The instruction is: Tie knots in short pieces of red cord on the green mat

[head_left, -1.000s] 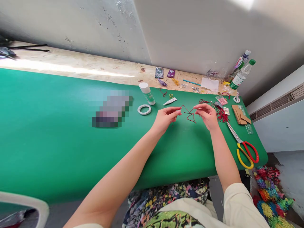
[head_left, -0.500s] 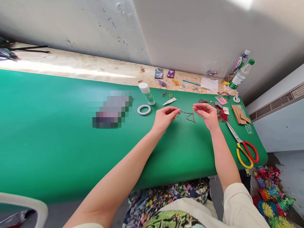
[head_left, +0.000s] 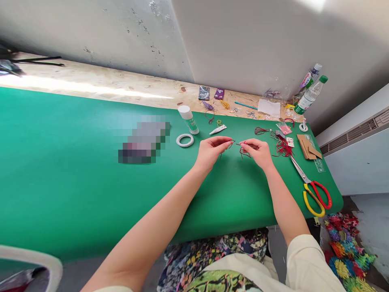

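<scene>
Both my hands hover over the green table mat (head_left: pixel 91 170), fingertips almost meeting. My left hand (head_left: pixel 211 151) pinches one end of a thin red cord (head_left: pixel 243 153) between thumb and forefinger. My right hand (head_left: pixel 255 151) is closed on the other part of the same cord, which loops below its fingers just above the mat. A tangle of more red cord (head_left: pixel 282 147) lies to the right of my right hand.
A tape ring (head_left: pixel 184 140), a glue stick (head_left: pixel 188 119) and a small white tube (head_left: pixel 217 129) lie behind my left hand. Red-and-yellow scissors (head_left: pixel 313 190) and brown card pieces (head_left: pixel 307 147) sit at the right. Bottles (head_left: pixel 308 95) stand at the far corner. The mat's front edge is near my lap.
My right hand has moved left toward my left hand, closing the gap. The red cord between them has gone from a spread loop to a small bunch.
</scene>
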`<state>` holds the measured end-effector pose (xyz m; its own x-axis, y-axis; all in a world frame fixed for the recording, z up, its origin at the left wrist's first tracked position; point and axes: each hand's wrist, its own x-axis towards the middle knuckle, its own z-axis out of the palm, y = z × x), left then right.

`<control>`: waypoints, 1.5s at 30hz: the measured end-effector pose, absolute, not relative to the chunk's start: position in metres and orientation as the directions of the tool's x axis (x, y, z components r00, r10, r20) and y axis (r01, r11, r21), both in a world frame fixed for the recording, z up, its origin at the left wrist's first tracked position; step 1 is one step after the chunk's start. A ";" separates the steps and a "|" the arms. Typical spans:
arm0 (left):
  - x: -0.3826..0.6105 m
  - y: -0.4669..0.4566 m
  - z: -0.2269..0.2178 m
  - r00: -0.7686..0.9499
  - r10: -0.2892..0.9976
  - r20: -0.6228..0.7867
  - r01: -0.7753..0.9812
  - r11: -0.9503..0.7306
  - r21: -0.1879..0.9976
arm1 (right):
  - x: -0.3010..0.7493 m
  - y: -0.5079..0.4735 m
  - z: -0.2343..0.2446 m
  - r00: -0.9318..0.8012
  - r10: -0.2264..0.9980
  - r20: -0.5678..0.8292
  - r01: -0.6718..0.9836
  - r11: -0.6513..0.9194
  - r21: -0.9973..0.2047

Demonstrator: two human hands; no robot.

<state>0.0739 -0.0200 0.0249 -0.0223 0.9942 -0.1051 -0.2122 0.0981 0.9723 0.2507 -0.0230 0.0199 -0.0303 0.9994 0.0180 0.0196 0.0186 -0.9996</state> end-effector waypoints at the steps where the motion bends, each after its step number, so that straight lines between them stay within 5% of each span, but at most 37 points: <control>1: 0.074 -0.020 0.025 -0.025 0.995 -0.097 -0.197 0.090 0.976 | 0.251 -0.023 0.020 -0.023 0.999 0.032 0.033 0.032 -0.999; 15: 0.079 -0.023 0.022 -0.044 0.999 0.010 -0.082 -0.013 0.997 | 0.253 -0.026 0.025 0.041 0.986 0.161 0.190 0.151 -0.970; 22: 0.080 -0.024 0.019 -0.030 0.999 0.019 -0.150 -0.024 0.988 | 0.249 -0.029 0.025 0.003 0.994 0.114 0.204 0.111 -0.973; 31: 0.082 -0.028 0.020 0.001 1.000 0.017 -0.038 -0.017 0.999 | 0.244 -0.030 0.020 -0.080 0.931 0.357 0.397 0.358 -0.845; 45: 0.082 -0.029 0.019 -0.002 1.000 0.013 -0.020 -0.013 1.000 | 0.237 -0.032 0.014 -0.006 0.937 0.350 0.360 0.329 -0.873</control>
